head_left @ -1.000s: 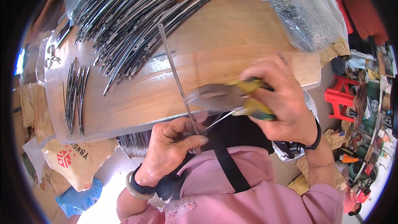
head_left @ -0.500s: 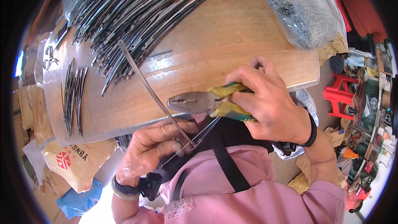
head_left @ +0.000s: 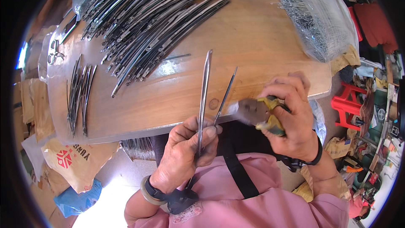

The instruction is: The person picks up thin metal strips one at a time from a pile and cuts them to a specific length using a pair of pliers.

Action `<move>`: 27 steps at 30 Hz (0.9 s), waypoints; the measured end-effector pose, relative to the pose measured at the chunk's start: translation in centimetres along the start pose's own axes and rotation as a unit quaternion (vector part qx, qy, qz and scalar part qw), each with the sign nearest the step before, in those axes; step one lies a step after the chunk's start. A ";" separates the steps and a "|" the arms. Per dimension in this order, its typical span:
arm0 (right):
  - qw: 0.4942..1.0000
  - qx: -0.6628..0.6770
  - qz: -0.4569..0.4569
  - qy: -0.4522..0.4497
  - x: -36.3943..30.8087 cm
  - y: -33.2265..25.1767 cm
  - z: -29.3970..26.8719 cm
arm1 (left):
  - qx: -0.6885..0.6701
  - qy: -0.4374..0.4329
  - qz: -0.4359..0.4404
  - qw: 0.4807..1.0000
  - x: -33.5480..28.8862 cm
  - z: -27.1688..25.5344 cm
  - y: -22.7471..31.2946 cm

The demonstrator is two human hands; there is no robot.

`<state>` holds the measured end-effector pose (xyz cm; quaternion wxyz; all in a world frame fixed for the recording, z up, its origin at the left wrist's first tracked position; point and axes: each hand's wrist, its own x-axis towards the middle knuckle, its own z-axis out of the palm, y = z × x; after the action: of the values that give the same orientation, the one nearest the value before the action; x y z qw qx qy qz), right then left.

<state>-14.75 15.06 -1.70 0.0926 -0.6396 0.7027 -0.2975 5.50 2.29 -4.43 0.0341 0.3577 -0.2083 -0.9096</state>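
At the near edge of the table (head_left: 274,59): left hand (head_left: 183,143), pinched tight round one long metal strip (head_left: 204,88) and one thinner dark rod (head_left: 228,92); right hand (head_left: 293,116), wrapped round yellow-handled pliers (head_left: 253,112), blurred, apart from both; strip heap (head_left: 147,29) beyond.

The left hand (head_left: 193,142) is pinched, the right hand (head_left: 294,120) is curled near the right corner of the worktop (head_left: 261,38).

The head view (wide fisheye) looks down at nearby hands (head_left: 184,145).
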 end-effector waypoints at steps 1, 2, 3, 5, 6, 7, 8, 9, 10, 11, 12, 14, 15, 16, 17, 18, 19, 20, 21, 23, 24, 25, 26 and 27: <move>0.999 0.039 0.027 -0.006 -0.8 0.4 0.1 | 0.016 -0.004 0.022 1.000 -0.1 0.3 0.1; 0.995 0.078 0.052 -0.029 -1.5 0.3 0.1 | 0.024 0.000 0.042 0.999 -0.4 0.5 0.2; 0.989 0.117 0.079 -0.052 -2.3 -0.1 0.0 | 0.055 0.002 0.065 0.996 -0.6 0.6 0.1; 0.977 0.165 0.106 -0.085 -3.0 -0.7 0.1 | 0.118 0.007 0.111 0.987 -0.7 0.7 0.0; 0.974 0.177 0.103 -0.095 -3.2 -0.9 0.3 | 0.136 0.019 0.133 0.982 -1.0 1.1 0.0; 0.971 0.189 0.100 -0.104 -3.2 -1.0 0.3 | 0.159 0.026 0.150 0.975 -1.3 1.3 0.0; 0.969 0.188 0.094 -0.126 -2.8 -1.2 0.0 | 0.183 0.033 0.167 0.968 -1.6 1.4 -0.1; 0.969 0.187 0.089 -0.135 -2.8 -1.2 -0.1 | 0.205 0.037 0.183 0.961 -1.6 1.5 -0.2; 0.969 0.185 0.085 -0.143 -2.7 -1.2 -0.2 | 0.206 0.044 0.200 0.957 -1.4 1.6 -0.6; 0.968 0.183 0.081 -0.151 -2.7 -1.2 -0.2 | 0.226 0.042 0.213 0.950 -1.3 1.5 -0.6; 0.967 0.174 0.076 -0.169 -2.7 -1.2 -0.4 | 0.241 0.035 0.229 0.942 -0.9 1.7 -0.7; 0.964 0.156 0.070 -0.204 -2.8 -1.6 0.1 | 0.266 0.061 0.222 0.936 -1.2 1.9 -0.7; 0.981 0.117 0.006 -0.157 -2.8 -1.6 0.3 | 0.256 0.075 0.229 0.936 -0.9 1.5 -1.1; 0.980 0.102 0.001 -0.170 -2.8 -1.7 1.1 | 0.247 0.082 0.234 0.937 -1.2 0.9 -1.2; 0.979 0.088 -0.002 -0.184 -2.6 -1.7 1.3 | 0.239 0.088 0.238 0.937 -1.3 0.6 -1.3; 0.979 0.087 -0.011 -0.184 -2.0 -1.9 1.4 | 0.243 0.098 0.269 0.927 -1.5 0.2 -1.4; 0.979 0.086 -0.019 -0.185 -1.3 -2.0 1.4 | 0.246 0.108 0.300 0.915 -1.5 -0.1 -1.3; 0.978 0.086 -0.028 -0.185 -0.6 -2.1 1.3 | 0.237 0.115 0.317 0.911 -1.4 -0.1 -1.0; 0.978 0.092 -0.040 -0.182 0.2 -2.1 1.4 | 0.232 0.117 0.298 0.919 -1.6 0.2 0.0; 0.977 0.102 -0.065 -0.178 2.0 -1.6 1.4 | 0.195 0.131 0.266 0.935 -1.8 0.0 1.5; 0.979 0.107 -0.105 -0.140 2.5 -0.8 1.4 | 0.186 0.127 0.262 0.938 -2.6 -1.5 2.1; 0.978 0.096 -0.065 -0.172 2.8 -0.5 -0.3 | 0.240 0.175 0.251 0.921 -3.6 -2.4 2.9; 0.989 0.076 -0.069 -0.111 3.3 0.5 -1.4 | 0.310 0.256 0.259 0.878 -5.1 -3.9 3.7; 0.993 0.037 0.003 -0.112 4.0 1.3 -3.2 | 0.309 0.242 0.323 0.861 -6.5 -7.5 4.2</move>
<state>-18.13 12.17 1.21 0.1951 -0.6634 0.6781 -0.2492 14.95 -2.80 -3.58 0.2632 0.4710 -0.5679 -0.6217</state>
